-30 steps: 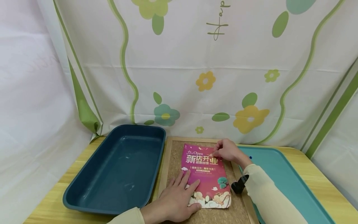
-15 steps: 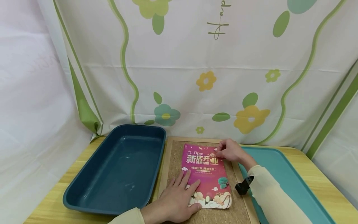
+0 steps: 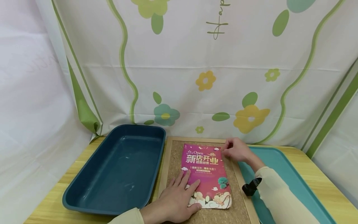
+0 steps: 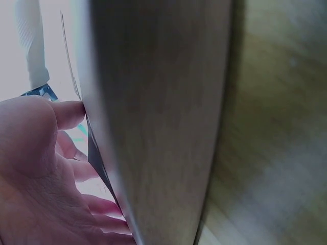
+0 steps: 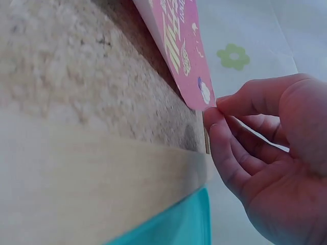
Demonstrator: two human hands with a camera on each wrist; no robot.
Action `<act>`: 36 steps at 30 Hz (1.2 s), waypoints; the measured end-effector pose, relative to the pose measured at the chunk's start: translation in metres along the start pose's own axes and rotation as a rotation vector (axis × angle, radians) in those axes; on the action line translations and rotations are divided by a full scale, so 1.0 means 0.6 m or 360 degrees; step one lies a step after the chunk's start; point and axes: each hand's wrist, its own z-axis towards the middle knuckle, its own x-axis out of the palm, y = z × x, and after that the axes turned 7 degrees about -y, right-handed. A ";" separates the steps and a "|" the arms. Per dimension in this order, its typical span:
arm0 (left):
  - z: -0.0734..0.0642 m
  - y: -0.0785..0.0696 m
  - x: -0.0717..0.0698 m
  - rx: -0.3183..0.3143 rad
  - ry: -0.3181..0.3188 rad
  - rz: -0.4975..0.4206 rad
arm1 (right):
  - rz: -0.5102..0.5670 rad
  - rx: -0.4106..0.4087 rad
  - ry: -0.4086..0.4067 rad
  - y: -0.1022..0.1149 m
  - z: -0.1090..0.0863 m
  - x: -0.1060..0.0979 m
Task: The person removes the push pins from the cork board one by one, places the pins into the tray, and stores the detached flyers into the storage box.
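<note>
A pink and purple flyer point(image 3: 205, 183) with white and gold lettering lies on a wood-framed cork board point(image 3: 240, 202). My left hand point(image 3: 176, 199) is spread over the flyer's lower left part, fingers straight and pressing on it. The left wrist view shows that hand point(image 4: 46, 168) reaching past the frame's side. At the flyer's upper right corner is my right hand point(image 3: 236, 151). In the right wrist view its thumb and forefinger point(image 5: 220, 133) pinch the tip of the corner, and the flyer's near edge stands up off the cork.
A deep dark blue tub point(image 3: 112, 174) stands left of the board on the wooden table point(image 3: 316, 165). On the right lies a flat turquoise tray point(image 3: 282, 174), partly under my right forearm. A flowered cloth point(image 3: 179, 77) hangs directly behind.
My right hand has slid to the right, from over the flyer's upper right area out to its corner. The left hand and the flyer have stayed in place.
</note>
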 end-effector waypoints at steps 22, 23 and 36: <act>-0.001 0.001 0.002 0.0025 -0.0013 0.0032 | 0.0040 0.0105 -0.0105 -0.056 -0.029 -0.057; -0.001 0.001 0.002 0.0024 -0.0013 0.0030 | 0.0046 0.0100 -0.0096 -0.060 -0.030 -0.060; -0.001 0.000 0.000 0.0013 -0.0009 0.0033 | 0.0008 0.0109 -0.0118 -0.113 -0.049 -0.076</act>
